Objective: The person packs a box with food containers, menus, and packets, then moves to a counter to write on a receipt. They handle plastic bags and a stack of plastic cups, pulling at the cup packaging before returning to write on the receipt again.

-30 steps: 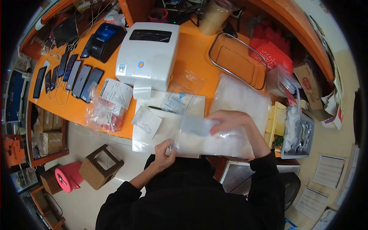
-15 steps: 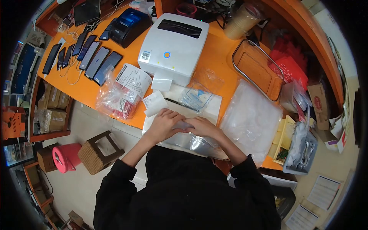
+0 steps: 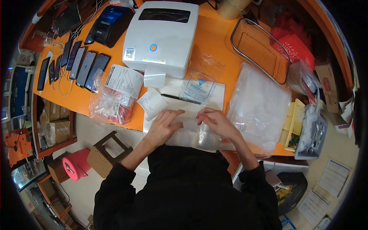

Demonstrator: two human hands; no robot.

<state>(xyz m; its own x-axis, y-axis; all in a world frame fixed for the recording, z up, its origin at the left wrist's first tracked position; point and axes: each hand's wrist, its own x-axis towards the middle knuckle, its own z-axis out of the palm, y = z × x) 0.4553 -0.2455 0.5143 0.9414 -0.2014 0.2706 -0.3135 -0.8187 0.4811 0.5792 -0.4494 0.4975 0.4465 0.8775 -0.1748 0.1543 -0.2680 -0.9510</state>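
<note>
In the center of the frame, a clear plastic sheet (image 3: 186,138) lies on the surface (image 3: 218,28), between and just below the hands. The left hand (image 3: 164,125) rests at its left end, fingers spread and loose. The right hand (image 3: 216,122) hovers at its upper right, fingers curled; glare makes it hard to tell whether they pinch plastic.

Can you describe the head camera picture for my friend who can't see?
Someone's left hand and right hand are over clear plastic at an orange desk, in front of a white printer. Phones lie at left, a wire basket at right.
</note>
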